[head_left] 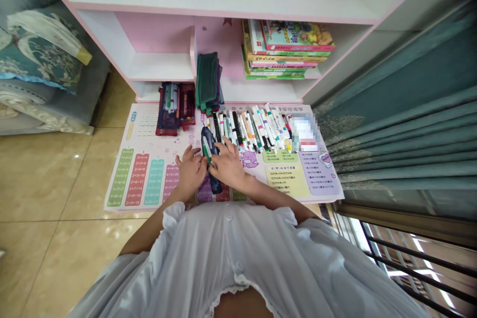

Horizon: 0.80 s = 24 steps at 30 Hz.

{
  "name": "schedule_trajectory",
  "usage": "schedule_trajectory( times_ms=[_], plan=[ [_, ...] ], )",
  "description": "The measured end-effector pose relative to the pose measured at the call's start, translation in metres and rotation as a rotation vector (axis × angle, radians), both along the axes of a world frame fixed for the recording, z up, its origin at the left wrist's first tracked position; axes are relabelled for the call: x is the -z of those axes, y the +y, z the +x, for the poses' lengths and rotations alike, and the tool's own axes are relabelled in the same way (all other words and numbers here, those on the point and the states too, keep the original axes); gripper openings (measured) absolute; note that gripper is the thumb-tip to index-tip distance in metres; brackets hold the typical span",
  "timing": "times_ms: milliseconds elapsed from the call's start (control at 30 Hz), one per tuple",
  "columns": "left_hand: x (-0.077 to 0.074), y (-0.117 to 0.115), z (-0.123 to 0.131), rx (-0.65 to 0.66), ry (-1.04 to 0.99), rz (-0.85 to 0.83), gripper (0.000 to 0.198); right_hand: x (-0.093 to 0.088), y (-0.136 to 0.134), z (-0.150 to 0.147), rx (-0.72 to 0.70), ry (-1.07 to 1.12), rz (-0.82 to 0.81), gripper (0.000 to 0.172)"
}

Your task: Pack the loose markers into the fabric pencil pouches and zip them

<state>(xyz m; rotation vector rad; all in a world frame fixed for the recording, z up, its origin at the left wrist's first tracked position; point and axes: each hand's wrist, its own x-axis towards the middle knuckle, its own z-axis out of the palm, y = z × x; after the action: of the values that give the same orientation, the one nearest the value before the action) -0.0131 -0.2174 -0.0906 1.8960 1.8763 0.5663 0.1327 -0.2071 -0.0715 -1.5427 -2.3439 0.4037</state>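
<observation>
A dark blue pencil case [215,185] lies lengthwise in front of me on the desk, with its top open. Inside it sit a few markers, among them a white and green marker [206,149]. My left hand [192,169] is at the case's left edge, thumb and index finger on it while the other fingers spread out. From the other side my right hand [228,164] grips the case, its fingers bent over the right edge and its thumb near the green marker. Just beyond that hand, many loose markers [257,126] lie in a wide row.
Dark red pencil cases [167,121] with markers stand at the back left. Green and purple mesh cases [207,82] lean by the shelf divider [193,52]. A stack of books [286,54] fills the right shelf. A blurred card [305,133] lies right of the markers, on a printed mat [320,186].
</observation>
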Motion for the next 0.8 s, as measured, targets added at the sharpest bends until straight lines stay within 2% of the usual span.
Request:
schedule_trajectory(
  times_ms=[133,267,333,433,600,800],
  plan=[
    [0.002,0.000,-0.002,0.008,-0.002,0.011,0.031,0.005,0.004,0.007,0.001,0.063,0.065,0.018],
    [0.001,-0.001,-0.003,0.002,0.006,-0.003,0.031,0.012,0.020,0.022,0.169,0.122,0.164,0.024],
    [0.000,-0.001,-0.003,-0.002,0.009,-0.012,0.030,0.018,0.032,0.030,0.264,0.098,0.178,0.025],
    [-0.002,-0.001,-0.003,-0.003,0.008,-0.021,0.029,0.028,0.047,0.037,0.332,0.012,0.163,0.023],
    [-0.001,-0.001,-0.004,-0.009,0.006,-0.016,0.028,0.036,0.057,0.037,0.347,-0.108,0.123,0.025],
    [0.001,-0.001,-0.004,-0.009,0.012,-0.013,0.029,0.032,0.059,0.035,0.319,-0.145,0.096,0.022]
  ],
)
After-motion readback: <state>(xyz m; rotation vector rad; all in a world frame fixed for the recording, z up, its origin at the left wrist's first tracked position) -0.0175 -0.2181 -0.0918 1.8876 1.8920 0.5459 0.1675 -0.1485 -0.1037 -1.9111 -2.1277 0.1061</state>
